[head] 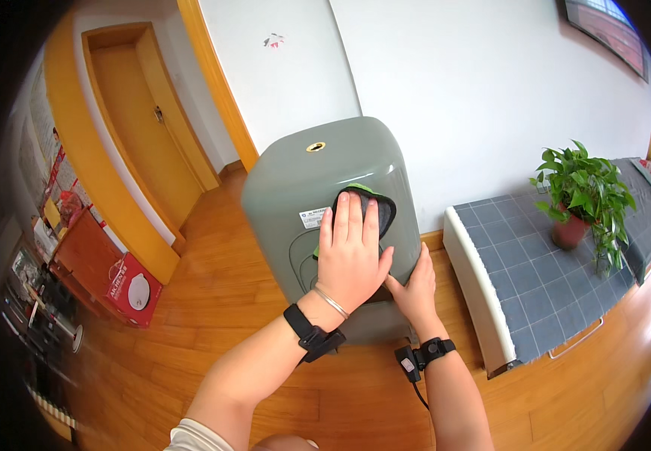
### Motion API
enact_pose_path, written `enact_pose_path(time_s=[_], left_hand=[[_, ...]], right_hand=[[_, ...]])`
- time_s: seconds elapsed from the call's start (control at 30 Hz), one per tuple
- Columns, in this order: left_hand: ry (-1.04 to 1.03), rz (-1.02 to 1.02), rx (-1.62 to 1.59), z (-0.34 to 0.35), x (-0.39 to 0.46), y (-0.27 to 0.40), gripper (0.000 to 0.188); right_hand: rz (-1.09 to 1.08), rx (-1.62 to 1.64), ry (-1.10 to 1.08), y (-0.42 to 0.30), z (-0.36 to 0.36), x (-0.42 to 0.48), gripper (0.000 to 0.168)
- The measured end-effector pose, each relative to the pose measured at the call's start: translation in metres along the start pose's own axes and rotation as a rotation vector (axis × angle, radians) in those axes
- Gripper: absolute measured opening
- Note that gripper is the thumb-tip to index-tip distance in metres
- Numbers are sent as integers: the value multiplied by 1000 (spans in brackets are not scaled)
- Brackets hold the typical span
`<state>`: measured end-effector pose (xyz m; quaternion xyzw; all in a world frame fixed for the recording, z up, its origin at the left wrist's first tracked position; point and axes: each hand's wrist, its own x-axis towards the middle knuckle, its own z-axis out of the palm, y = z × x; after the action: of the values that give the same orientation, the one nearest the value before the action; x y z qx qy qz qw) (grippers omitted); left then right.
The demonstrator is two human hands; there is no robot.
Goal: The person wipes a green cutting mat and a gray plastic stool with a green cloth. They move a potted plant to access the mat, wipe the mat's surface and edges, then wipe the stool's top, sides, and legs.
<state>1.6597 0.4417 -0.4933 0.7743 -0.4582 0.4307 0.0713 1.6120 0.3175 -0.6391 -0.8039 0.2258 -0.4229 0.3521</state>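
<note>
A grey-green moulded housing (pixel 325 169) with rounded edges stands on the floor before me. It has a brass-rimmed hole (pixel 316 147) in its top, and a white printed label and curved grooves on its near face. My left hand (pixel 353 242), fingers stretched out, presses a dark grey cloth with green edging (pixel 386 214) flat against that face, just right of the label (pixel 309 218). The hand hides part of the cloth. Lower down, my right hand (pixel 418 290) holds the housing's right edge, thumb on the near face, fingers along the side. Both wrists wear black straps.
At right, a low cabinet (pixel 478 299) under a blue-grey checked cover bears a potted plant (pixel 569 232). A white wall rises behind the housing. At left are a wooden door (pixel 134 113), a red box (pixel 134 290) and a reddish-brown wooden stand (pixel 86 253). A cable hangs from my right wrist.
</note>
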Motion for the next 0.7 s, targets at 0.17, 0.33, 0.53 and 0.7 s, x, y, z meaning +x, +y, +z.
enact_pose_path(time_s=[0.17, 0.33, 0.53, 0.7], left_hand=[[-100, 64, -48, 4, -23, -2, 77], [-86, 82, -41, -3, -5, -15, 66], [134, -78, 6, -2, 59, -18, 61], [66, 146, 57, 18, 35, -13, 62]], right_hand=[[15, -16, -30, 1, -1, 1, 107], [-10, -7, -13, 0, -2, 2, 108], [-18, -32, -12, 2, 0, 0, 109], [2, -27, -25, 2, -1, 1, 108]])
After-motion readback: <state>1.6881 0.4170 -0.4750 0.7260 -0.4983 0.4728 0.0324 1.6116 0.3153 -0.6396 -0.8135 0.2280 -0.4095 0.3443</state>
